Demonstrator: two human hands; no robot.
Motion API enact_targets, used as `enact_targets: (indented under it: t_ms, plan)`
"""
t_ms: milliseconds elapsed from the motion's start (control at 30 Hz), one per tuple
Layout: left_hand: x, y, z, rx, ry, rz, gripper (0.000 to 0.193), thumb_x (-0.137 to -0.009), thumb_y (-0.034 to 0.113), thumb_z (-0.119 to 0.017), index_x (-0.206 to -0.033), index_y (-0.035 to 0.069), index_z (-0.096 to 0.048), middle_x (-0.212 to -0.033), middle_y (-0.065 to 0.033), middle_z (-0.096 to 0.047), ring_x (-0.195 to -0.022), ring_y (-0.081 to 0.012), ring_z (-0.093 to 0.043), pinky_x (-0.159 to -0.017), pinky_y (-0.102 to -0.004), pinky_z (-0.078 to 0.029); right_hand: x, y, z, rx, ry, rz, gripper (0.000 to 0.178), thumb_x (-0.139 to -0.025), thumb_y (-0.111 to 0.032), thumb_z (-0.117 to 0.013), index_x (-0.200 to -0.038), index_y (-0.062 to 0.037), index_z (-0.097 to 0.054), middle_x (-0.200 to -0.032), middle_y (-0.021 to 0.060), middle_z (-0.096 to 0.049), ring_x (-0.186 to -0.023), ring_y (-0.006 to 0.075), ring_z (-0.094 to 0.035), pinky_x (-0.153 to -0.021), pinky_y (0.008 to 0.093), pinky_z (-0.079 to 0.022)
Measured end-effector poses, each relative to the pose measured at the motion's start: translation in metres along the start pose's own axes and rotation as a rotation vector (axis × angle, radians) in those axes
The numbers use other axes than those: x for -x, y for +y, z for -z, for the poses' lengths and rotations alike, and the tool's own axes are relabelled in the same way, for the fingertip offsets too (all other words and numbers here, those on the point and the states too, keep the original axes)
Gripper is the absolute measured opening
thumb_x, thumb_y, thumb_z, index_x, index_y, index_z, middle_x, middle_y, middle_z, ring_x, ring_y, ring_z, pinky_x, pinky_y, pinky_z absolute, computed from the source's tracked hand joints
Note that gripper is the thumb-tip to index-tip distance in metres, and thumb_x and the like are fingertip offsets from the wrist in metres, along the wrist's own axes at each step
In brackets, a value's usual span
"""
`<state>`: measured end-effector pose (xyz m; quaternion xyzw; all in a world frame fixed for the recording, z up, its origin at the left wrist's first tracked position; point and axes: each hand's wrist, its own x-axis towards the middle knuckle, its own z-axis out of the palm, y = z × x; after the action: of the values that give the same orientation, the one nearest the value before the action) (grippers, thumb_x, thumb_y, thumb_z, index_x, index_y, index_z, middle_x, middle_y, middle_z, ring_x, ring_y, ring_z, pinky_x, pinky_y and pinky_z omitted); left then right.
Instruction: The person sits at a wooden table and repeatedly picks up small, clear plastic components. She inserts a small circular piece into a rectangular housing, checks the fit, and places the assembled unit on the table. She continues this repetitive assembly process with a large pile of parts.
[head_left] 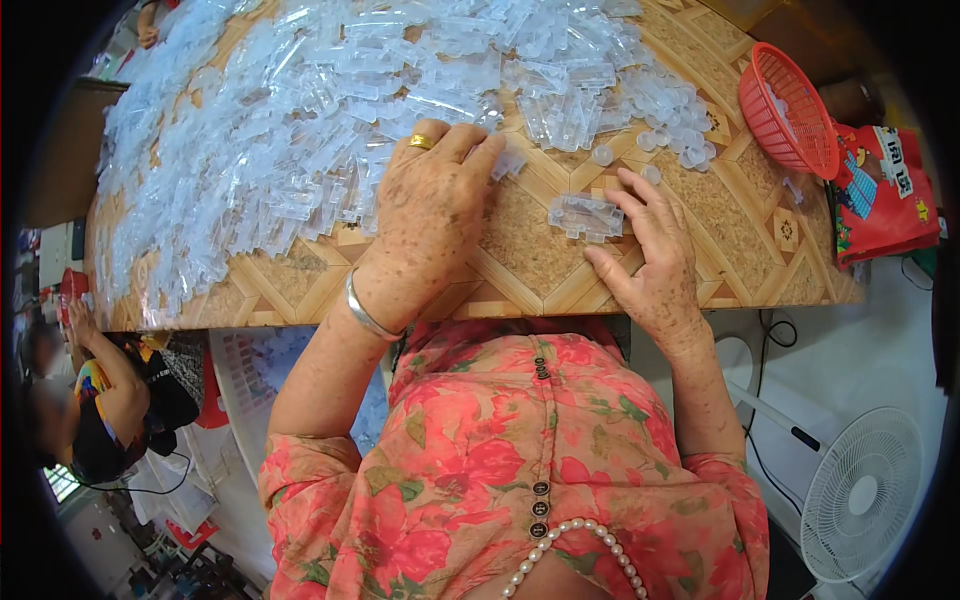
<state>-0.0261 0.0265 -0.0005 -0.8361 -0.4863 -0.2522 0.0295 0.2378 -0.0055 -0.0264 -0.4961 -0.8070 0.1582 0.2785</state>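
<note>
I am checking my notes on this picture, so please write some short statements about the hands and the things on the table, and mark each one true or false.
1. The left hand wears a gold ring and a silver bangle. True.
2. The right hand touches a clear plastic moulded piece lying alone on the patterned wooden table. True.
3. The red plastic mesh basket stands at the table's left end. False: it is at the right end.
4. The big heap of clear plastic parts lies under the right hand. False: it lies by the left hand.

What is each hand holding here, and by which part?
The right hand steadies a clear plastic piece flat on the table, fingertips at its right end. The left hand rests on the plastic pile; any grip is hidden.
</note>
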Motion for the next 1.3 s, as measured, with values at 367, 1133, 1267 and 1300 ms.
enact_targets:
  t_ms: [367, 1133, 1267, 1300]
  plan:
    - [0.009, -0.015, 0.010, 0.319, -0.115, -0.088, 0.041, -0.073, -0.008, -0.067, -0.111, 0.006, -0.071, -0.114, -0.0108, -0.069, -0.102, -0.0344, -0.064, -0.086, -0.0436, -0.055, 0.001, -0.001, -0.002, 0.035, 0.020, 0.005, 0.057, -0.079, -0.018, -0.083, -0.131, -0.0053, -0.063, -0.146, 0.0149, -0.054, -0.133, 0.0371, -0.051, -0.112, 0.0485, -0.041]
    - [0.022, 0.024, -0.004, 0.186, -0.021, 0.255, 0.064, -0.082, 0.015, -0.083, -0.139, 0.003, -0.056, -0.107, -0.0144, -0.068, -0.079, -0.0294, -0.067, -0.070, -0.0395, -0.055, 0.001, -0.001, -0.004, 0.090, 0.056, 0.004, 0.058, -0.079, -0.018, -0.083, -0.131, -0.0042, -0.062, -0.145, 0.0153, -0.055, -0.132, 0.0387, -0.051, -0.111, 0.0485, -0.042]
    - [0.020, 0.024, -0.007, 0.231, -0.001, 0.256, 0.063, -0.082, 0.010, -0.081, -0.139, 0.003, -0.056, -0.107, -0.0138, -0.068, -0.080, -0.0300, -0.067, -0.072, -0.0393, -0.055, 0.001, -0.001, -0.004, 0.035, 0.072, 0.000, 0.056, -0.078, -0.018, -0.084, -0.127, -0.0043, -0.063, -0.142, 0.0146, -0.057, -0.131, 0.0384, -0.051, -0.111, 0.0488, -0.042]
    - [0.020, 0.023, -0.007, 0.242, 0.011, 0.249, 0.062, -0.082, 0.009, -0.080, -0.139, 0.003, -0.056, -0.107, -0.0137, -0.068, -0.081, -0.0299, -0.067, -0.072, -0.0393, -0.055, 0.001, -0.001, -0.003, 0.024, 0.074, 0.004, 0.055, -0.078, -0.018, -0.084, -0.126, -0.0044, -0.063, -0.141, 0.0144, -0.057, -0.130, 0.0383, -0.052, -0.111, 0.0489, -0.042]
